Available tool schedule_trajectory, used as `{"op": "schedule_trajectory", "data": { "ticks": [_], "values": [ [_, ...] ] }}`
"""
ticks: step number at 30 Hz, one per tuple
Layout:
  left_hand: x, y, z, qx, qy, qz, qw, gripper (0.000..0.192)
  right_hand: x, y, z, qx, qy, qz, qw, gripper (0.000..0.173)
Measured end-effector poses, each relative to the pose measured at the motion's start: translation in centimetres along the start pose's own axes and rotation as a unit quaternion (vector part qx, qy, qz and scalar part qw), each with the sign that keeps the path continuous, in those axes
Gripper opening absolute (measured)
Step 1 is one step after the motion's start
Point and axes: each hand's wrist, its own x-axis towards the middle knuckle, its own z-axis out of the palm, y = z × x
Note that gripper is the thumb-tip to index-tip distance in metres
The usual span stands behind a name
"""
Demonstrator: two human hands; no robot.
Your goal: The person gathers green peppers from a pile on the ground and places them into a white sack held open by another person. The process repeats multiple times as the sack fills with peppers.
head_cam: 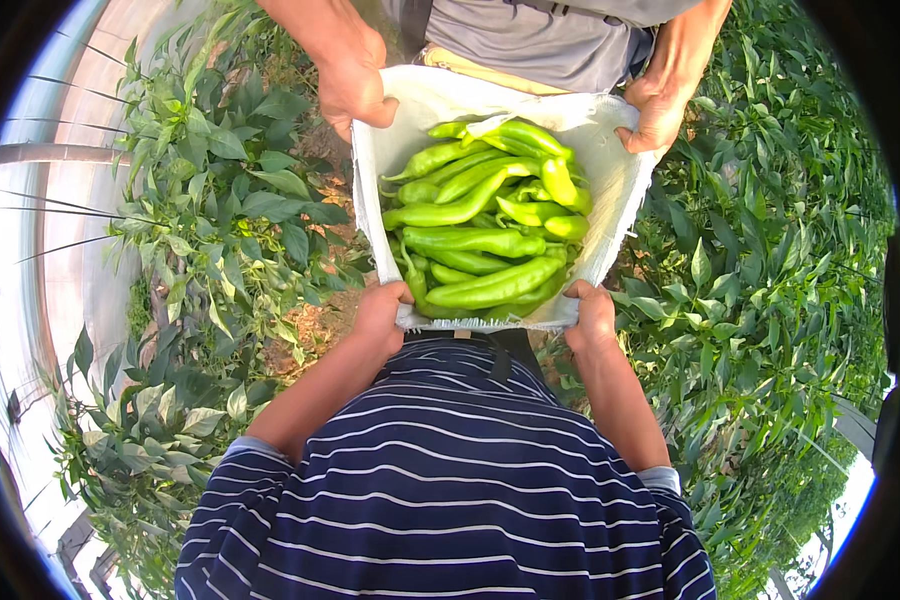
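A white woven sack [621,187] is spread wide at its mouth, its cut edge frayed. Inside lies a heap of long green peppers [487,240]. My left hand [382,311] grips the near left corner of the sack, thumb over the rim. At the near right corner, my right hand [592,311] holds the rim in the same way. The sack's lower part is hidden beneath the peppers and rim. Across from me, another person's two hands [349,82] [656,112] hold the far corners.
Leafy pepper plants [225,165] stand close on the left, and more plants [750,247] crowd the right. Between them runs a strip of bare soil [307,330] with dry litter. Pale sheeting [75,247] with dark cords curves along the far left. The other person's grey clothing [510,45] is just beyond the sack.
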Motion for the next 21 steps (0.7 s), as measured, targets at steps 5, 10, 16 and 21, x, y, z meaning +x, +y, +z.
{"op": "schedule_trajectory", "data": {
  "ticks": [5, 10, 16, 21],
  "values": [
    [0.0, -0.8, -1.8, -0.029, -0.048, -0.008, 0.998, 0.023, -1.1, -0.5, -2.2, -0.001, 0.009, -0.008, 1.000, 0.033],
    [4.4, -2.1, -2.5, 0.043, 0.041, -0.039, 0.997, 0.013, 0.4, 2.5, -0.2, -0.007, 0.081, -0.002, 0.997, 0.035],
    [5.4, -2.9, -5.7, 0.008, 0.027, -0.071, 0.997, 0.016, -1.1, 1.5, -1.2, -0.392, 0.048, -0.183, 0.900, 0.050],
    [4.7, -2.0, -5.3, -0.003, 0.034, -0.054, 0.998, 0.020, -3.1, -2.2, 4.1, -0.699, -0.092, -0.473, 0.529, 0.098]
  ]
}}
